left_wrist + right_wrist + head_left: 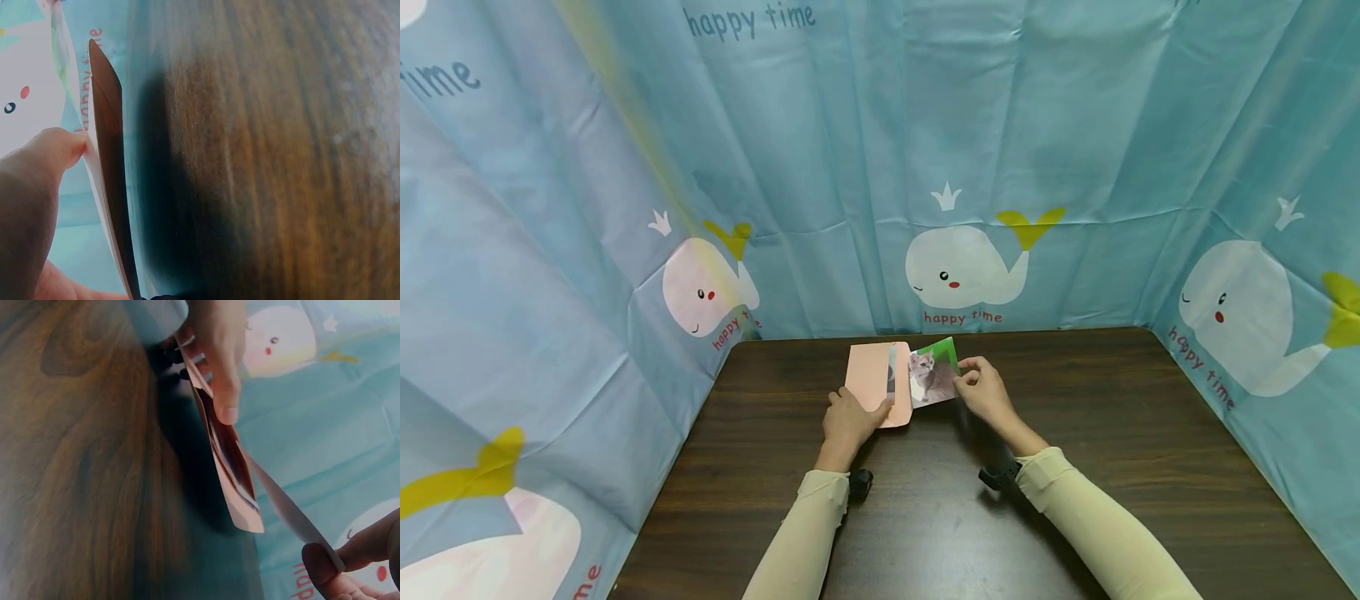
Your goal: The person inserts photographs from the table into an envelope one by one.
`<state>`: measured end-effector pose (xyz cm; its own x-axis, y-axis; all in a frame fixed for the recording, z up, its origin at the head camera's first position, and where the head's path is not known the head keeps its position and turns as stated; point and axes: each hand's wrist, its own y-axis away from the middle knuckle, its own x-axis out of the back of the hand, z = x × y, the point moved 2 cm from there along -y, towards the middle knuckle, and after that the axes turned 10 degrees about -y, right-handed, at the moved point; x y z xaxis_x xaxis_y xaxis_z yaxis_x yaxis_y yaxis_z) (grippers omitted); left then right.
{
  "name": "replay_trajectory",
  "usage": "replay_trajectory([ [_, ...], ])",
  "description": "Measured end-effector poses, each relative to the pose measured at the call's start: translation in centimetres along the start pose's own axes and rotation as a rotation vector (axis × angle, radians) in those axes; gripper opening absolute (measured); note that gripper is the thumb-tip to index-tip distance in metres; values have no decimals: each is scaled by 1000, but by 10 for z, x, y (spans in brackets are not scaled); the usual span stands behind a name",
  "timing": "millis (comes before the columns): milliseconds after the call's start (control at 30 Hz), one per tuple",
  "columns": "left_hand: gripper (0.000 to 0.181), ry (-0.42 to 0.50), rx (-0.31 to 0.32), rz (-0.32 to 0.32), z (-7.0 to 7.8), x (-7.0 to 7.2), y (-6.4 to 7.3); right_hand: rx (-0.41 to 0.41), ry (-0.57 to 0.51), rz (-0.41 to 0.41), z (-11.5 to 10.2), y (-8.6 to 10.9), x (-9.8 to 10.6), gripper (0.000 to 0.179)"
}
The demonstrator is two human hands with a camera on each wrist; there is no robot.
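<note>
My left hand (848, 422) grips a pink paper envelope (867, 371) from its near left side, thumb on top. The envelope's mouth faces right, with its flap folded out. In the right wrist view, a pale sheet edge (234, 469) shows inside the gaping mouth. Between thumb and fingers, my right hand (988, 392) pinches the right edge of a photo of a cat (934, 377) with a green patch at its top. The photo's left edge lies at the envelope's mouth; whether it is slightly inside I cannot tell. Both are held off the table.
A dark wood-grain table (925, 517) lies below the hands. Blue curtains (850, 167) printed with whales hang behind it and along both sides. Each wrist wears a black band with a small device (860, 484).
</note>
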<state>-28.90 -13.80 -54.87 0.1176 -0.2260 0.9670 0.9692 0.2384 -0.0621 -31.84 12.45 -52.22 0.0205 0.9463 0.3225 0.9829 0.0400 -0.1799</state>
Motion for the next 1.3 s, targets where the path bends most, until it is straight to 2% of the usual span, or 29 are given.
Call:
replay_trajectory([
  [467, 109, -8, 5, 14, 0, -3, -1, -49, -2, 31, 6, -23, -34, 33],
  [933, 106, -15, 13, 11, 0, -1, -1, -93, 5, 29, 11, -29, -62, 30],
  [1300, 107, -17, 14, -4, 1, -1, -1, -118, 54, 21, 10, -29, -82, 30],
])
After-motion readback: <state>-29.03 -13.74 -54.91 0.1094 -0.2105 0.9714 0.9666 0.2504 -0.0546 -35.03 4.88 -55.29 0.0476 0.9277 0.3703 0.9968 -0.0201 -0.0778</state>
